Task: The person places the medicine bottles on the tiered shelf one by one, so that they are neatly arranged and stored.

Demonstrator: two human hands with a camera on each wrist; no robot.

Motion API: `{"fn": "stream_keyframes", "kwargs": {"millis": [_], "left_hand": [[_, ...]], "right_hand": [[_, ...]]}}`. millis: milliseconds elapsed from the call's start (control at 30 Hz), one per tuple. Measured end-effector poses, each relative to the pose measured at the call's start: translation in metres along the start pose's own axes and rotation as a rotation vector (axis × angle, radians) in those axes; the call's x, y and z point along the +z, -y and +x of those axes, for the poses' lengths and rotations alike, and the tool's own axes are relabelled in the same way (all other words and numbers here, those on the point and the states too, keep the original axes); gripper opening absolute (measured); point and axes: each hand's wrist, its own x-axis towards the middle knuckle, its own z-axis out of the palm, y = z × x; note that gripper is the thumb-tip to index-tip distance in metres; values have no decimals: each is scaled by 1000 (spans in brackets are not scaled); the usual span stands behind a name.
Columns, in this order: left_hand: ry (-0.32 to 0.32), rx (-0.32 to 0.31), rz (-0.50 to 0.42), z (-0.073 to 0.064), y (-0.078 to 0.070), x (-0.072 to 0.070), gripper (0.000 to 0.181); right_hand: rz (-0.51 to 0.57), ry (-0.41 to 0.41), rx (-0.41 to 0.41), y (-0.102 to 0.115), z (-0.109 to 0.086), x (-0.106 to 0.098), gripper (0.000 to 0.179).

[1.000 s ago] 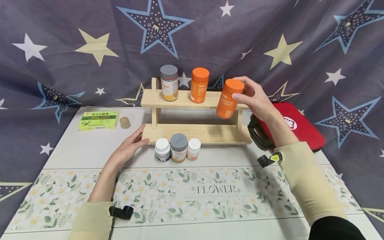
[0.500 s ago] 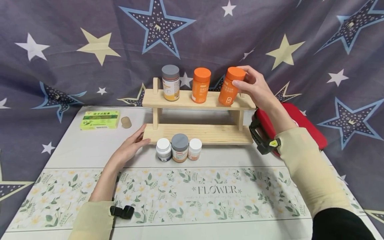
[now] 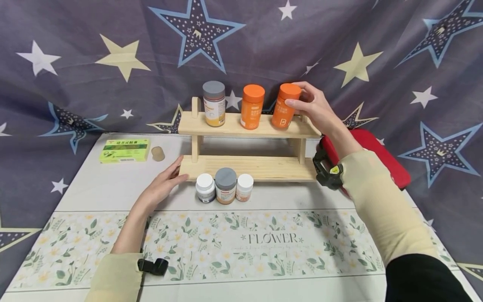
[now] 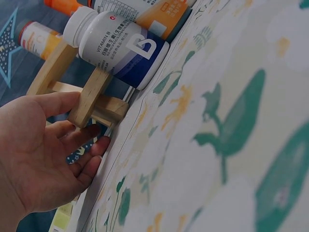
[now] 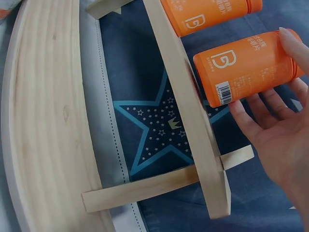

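A two-tier wooden rack (image 3: 241, 167) stands at the back of the table. My left hand (image 3: 161, 184) holds the left end of its lower board; in the left wrist view the thumb lies on one face and fingers curl toward the other. At the right of the upper board, my right hand (image 3: 315, 102) grips an orange bottle (image 3: 285, 111), slightly tilted in the head view. In the right wrist view this orange bottle (image 5: 246, 67) is between thumb and fingers. Left of it on the same board stand another orange bottle (image 3: 252, 109) and a grey-capped bottle (image 3: 214, 107).
Before the rack stand a white bottle (image 3: 205, 191), a grey-lidded jar (image 3: 225, 188) and a smaller white-capped bottle (image 3: 244, 188). A green medicine box (image 3: 124, 151) and a small brown cylinder (image 3: 157, 154) lie at left. A red case (image 3: 381, 155) sits at right, close to my right forearm.
My right hand has raised the orange bottle from in front of the upper board onto its right part, then shifted it a little left. The left hand stays on the rack.
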Motion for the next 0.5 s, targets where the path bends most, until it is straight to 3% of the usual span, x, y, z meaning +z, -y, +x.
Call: {"fn": "stream_keyframes", "kwargs": {"millis": [167,500], "left_hand": [[-1,2,0,0,-1,1,81],[-4,-1,7,1,0,0,81]], "right_hand": [[-53,-8,4,-3,-1,-1,40],[-11,-4,19,-5,-2,-5,41]]}}
